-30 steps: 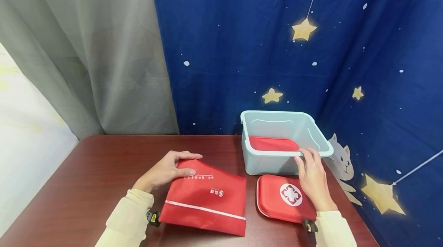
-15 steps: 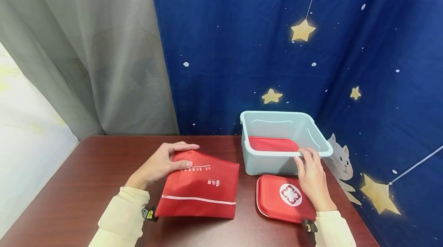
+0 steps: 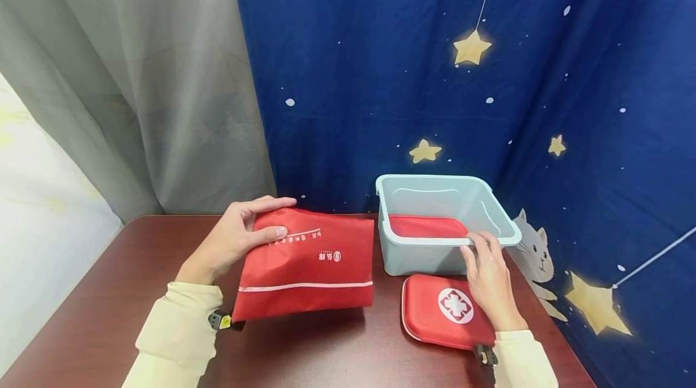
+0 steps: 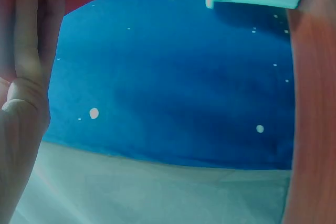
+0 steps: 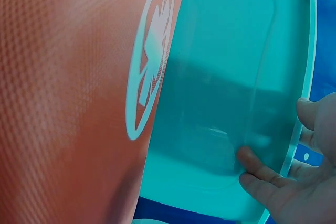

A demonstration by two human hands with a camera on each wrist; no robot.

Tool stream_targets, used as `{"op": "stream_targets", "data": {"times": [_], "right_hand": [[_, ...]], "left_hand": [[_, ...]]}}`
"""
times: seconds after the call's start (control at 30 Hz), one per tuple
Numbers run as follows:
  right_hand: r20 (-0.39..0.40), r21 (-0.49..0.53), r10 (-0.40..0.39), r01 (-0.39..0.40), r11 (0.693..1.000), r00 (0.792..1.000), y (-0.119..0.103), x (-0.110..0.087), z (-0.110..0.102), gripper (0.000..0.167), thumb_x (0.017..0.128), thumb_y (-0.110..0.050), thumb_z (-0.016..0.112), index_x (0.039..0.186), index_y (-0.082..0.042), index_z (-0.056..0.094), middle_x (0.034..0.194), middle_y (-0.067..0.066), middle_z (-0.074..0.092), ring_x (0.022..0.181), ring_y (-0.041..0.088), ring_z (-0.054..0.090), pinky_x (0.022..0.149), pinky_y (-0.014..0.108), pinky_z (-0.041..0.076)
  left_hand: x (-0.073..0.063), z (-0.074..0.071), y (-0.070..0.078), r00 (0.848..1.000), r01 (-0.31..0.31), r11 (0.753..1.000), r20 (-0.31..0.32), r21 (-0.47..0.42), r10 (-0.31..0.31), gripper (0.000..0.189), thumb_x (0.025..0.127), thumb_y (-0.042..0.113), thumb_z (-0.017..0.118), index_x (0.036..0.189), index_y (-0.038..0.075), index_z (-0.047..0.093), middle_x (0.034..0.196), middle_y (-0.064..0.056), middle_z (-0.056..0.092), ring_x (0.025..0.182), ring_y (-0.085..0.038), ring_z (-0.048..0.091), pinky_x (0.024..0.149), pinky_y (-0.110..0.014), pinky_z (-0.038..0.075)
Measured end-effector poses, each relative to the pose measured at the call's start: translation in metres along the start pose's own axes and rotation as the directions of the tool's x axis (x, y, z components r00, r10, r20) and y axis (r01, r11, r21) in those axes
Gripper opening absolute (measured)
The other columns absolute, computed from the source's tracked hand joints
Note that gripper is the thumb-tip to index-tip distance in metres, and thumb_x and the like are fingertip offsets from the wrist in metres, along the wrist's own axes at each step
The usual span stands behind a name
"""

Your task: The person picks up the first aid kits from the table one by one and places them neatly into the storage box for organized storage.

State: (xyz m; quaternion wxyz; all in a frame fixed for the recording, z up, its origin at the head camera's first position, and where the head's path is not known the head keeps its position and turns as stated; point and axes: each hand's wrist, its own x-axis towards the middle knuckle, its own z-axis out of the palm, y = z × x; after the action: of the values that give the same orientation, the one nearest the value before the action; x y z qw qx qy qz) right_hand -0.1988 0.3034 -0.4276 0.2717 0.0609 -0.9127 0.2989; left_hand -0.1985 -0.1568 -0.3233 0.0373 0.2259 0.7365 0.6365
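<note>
I have the brown table (image 3: 136,291) across the lower head view, with a pale blue bin (image 3: 429,262) at its far right. Just left of the bin, a red pouch (image 3: 304,270) hangs tilted, apparently off the tabletop. A red case (image 3: 418,315) lies before the bin; a flat red item (image 3: 426,226) sits inside. The left hand (image 3: 231,237) pinches the pouch, thumb on its printed face; the right hand (image 3: 489,273) grips the bin's near rim. I judge this as holding the pouch aloft while bracing the bin; moving it inside would call for clearing the rim.
</note>
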Motion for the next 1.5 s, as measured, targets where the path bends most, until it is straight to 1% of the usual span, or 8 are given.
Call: {"op": "stream_targets", "data": {"times": [0.3,0.4,0.53,0.63,0.83,1.1,1.3,1.5], "right_hand": [[-0.007,0.006,0.001,-0.001,1.000,1.000,0.000,0.000,0.000,0.033,0.100,-0.012,0.059,0.130,-0.002,0.055,0.135,0.022,0.045,0.117,0.040,0.050,0.098,0.065,0.042],[-0.006,0.007,0.001,-0.001,1.000,1.000,0.000,0.000,0.000,0.033,0.100,-0.012,0.059,0.130,-0.002,0.055,0.135,0.022,0.045,0.117,0.040,0.050,0.097,0.065,0.042],[-0.010,0.004,-0.003,0.003,1.000,1.000,0.001,0.000,0.000,0.032,0.099,-0.012,0.059,0.130,-0.002,0.056,0.135,0.022,0.045,0.117,0.040,0.050,0.098,0.065,0.042],[-0.014,0.000,-0.007,0.007,1.000,1.000,0.001,0.001,0.000,0.032,0.099,-0.012,0.060,0.130,-0.002,0.056,0.134,0.022,0.045,0.117,0.040,0.051,0.098,0.065,0.042],[-0.012,0.003,-0.005,0.005,1.000,1.000,0.001,0.001,0.000,0.032,0.099,-0.012,0.060,0.129,-0.002,0.056,0.134,0.021,0.045,0.117,0.040,0.050,0.098,0.065,0.042],[-0.014,0.003,0.000,0.000,1.000,1.000,0.000,0.001,0.000,0.032,0.099,-0.012,0.060,0.129,-0.002,0.057,0.134,0.022,0.046,0.117,0.040,0.051,0.098,0.065,0.042],[-0.013,0.007,0.003,-0.003,1.000,1.000,0.002,0.001,0.000,0.032,0.099,-0.013,0.060,0.129,-0.003,0.057,0.134,0.021,0.046,0.118,0.039,0.050,0.099,0.065,0.041],[-0.005,0.013,0.009,-0.009,1.000,1.000,0.002,0.001,0.000,0.032,0.100,-0.014,0.059,0.130,-0.003,0.056,0.135,0.021,0.045,0.118,0.039,0.050,0.098,0.064,0.042]], "left_hand": [[0.009,-0.002,0.017,0.996,-0.074,0.997,-0.059,-0.022,0.073,0.048,0.091,0.005,0.070,0.138,0.010,0.059,0.123,-0.017,0.054,0.101,-0.030,0.066,0.073,-0.040,0.060],[0.012,-0.002,0.022,0.995,-0.077,0.996,-0.063,-0.042,0.075,0.048,0.091,0.004,0.069,0.138,0.010,0.059,0.123,-0.018,0.053,0.100,-0.028,0.067,0.073,-0.040,0.060],[0.016,-0.001,0.028,0.996,-0.068,0.992,-0.072,-0.110,0.060,0.049,0.092,0.004,0.068,0.139,0.010,0.059,0.126,-0.019,0.051,0.098,-0.028,0.068,0.074,-0.044,0.059],[0.021,0.001,0.033,0.994,-0.075,0.985,-0.092,-0.155,0.061,0.049,0.092,0.004,0.069,0.140,0.011,0.058,0.130,-0.019,0.050,0.100,-0.028,0.068,0.075,-0.044,0.059],[0.042,0.009,0.039,0.990,-0.097,0.979,-0.119,-0.178,0.077,0.048,0.092,0.007,0.070,0.138,0.013,0.060,0.131,-0.017,0.053,0.103,-0.028,0.066,0.077,-0.037,0.059],[0.071,0.029,0.047,0.986,-0.131,0.966,-0.135,-0.225,0.102,0.049,0.091,0.009,0.071,0.138,0.013,0.060,0.124,-0.018,0.059,0.099,-0.027,0.066,0.076,-0.036,0.060],[0.090,0.044,0.047,0.974,-0.189,0.943,-0.172,-0.274,0.145,0.048,0.090,0.006,0.071,0.137,0.012,0.062,0.124,-0.018,0.060,0.099,-0.027,0.066,0.077,-0.034,0.059],[0.105,0.057,0.044,0.968,-0.213,0.929,-0.193,-0.302,0.159,0.048,0.091,0.003,0.069,0.137,0.008,0.060,0.123,-0.017,0.059,0.096,-0.027,0.065,0.078,-0.033,0.059]]}}
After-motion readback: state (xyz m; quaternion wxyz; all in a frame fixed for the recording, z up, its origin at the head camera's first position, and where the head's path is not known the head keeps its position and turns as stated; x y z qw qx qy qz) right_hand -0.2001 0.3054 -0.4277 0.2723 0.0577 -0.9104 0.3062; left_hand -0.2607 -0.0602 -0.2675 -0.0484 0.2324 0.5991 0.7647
